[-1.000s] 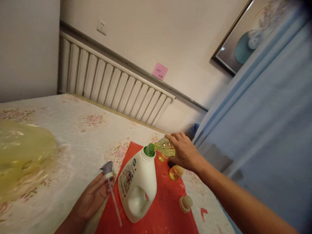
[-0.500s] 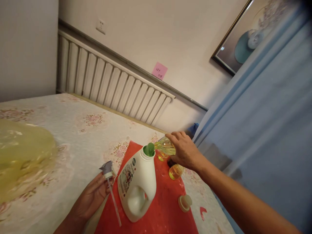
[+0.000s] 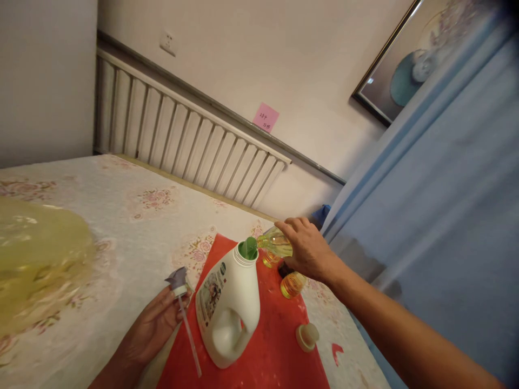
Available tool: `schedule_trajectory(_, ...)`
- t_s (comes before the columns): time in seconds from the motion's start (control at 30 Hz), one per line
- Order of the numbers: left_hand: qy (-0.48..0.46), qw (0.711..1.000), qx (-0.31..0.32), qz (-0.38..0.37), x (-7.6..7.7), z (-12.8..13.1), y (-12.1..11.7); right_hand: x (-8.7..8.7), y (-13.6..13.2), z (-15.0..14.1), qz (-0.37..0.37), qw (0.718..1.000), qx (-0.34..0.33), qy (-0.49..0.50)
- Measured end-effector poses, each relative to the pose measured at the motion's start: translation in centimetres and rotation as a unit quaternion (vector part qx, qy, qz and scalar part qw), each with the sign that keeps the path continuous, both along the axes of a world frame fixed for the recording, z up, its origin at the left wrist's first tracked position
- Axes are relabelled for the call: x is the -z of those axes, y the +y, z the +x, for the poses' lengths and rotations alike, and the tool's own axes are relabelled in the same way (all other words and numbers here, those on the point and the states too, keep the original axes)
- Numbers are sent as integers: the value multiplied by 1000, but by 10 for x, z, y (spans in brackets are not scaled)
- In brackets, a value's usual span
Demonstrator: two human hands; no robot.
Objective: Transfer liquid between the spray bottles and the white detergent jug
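Note:
My right hand [image 3: 306, 247] is wrapped round a clear bottle [image 3: 278, 241] with yellow liquid, tipped so its mouth meets a green spout [image 3: 249, 247]. That spout sits in the open neck of a large white jug [image 3: 235, 302], which stands on a red sheet [image 3: 275, 346]. Left of the jug, my left hand [image 3: 156, 324] holds a grey pump head [image 3: 178, 280] with its thin clear tube hanging down. Whether liquid is flowing cannot be made out.
Small bottles of orange-yellow liquid, one of them in front [image 3: 292, 284], stand below my right hand. A pale cap [image 3: 307, 337] lies on the red sheet, a red scrap [image 3: 337, 354] beside it. A large yellow translucent mass [image 3: 40, 259] rests on the flowered tablecloth [image 3: 146, 237] at left.

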State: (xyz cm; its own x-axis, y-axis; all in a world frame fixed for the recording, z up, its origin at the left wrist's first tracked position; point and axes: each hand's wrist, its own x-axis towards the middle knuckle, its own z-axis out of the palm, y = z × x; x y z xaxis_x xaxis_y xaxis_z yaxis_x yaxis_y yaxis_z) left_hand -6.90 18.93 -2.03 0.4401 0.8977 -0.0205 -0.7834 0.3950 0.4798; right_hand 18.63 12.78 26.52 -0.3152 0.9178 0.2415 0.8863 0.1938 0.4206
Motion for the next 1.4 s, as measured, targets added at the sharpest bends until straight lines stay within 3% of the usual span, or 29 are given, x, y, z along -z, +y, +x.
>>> schedule_trajectory(1.4,13,1000,-9,-11,-5,-1,-3,-2,4,-4,15,998,6,-55)
